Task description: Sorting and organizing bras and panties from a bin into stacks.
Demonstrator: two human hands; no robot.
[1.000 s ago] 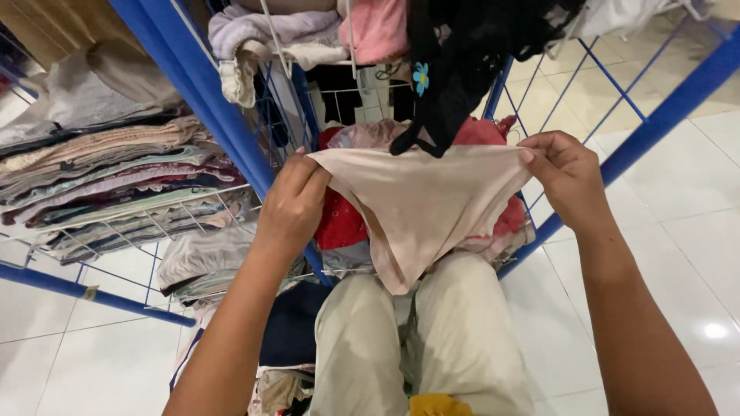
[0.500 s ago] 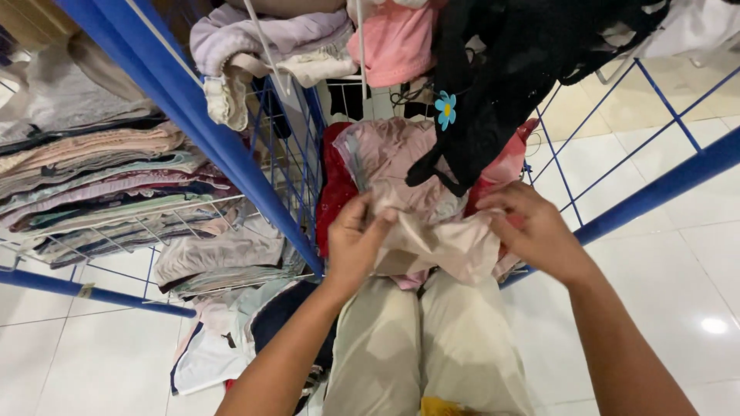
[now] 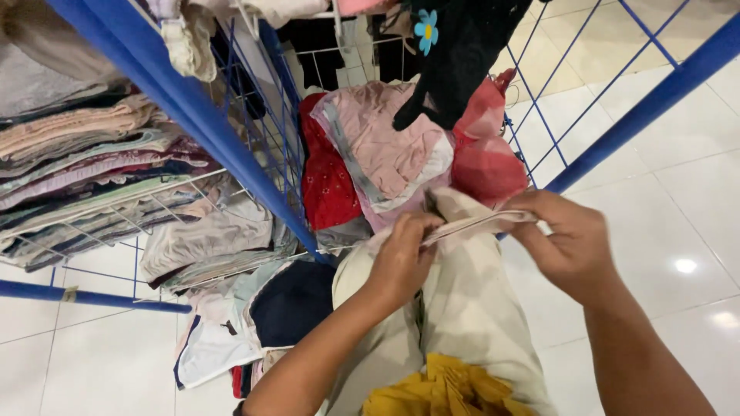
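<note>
We count two hands: one left hand (image 3: 401, 258) and one right hand (image 3: 570, 243), both on one folded beige garment (image 3: 462, 216). Just beyond that garment we see two red pieces (image 3: 327, 181), one pink piece (image 3: 385, 146) and one black garment (image 3: 462, 54) with one blue flower (image 3: 425, 28). Left of it sits one stack of folded clothes (image 3: 85, 169); too many layers to count.

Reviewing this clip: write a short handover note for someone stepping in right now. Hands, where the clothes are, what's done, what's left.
Left hand: grip closed on the near end of the beige garment.
Right hand: pinching its far end; the piece is folded into a narrow strip above the lap.
Stacks of folded clothes sit on the blue rack shelves at left; a pink and red pile lies just ahead.
Done: garment folded down small.
Left: it is not yet set on any stack; loose items lie on the floor.
</note>
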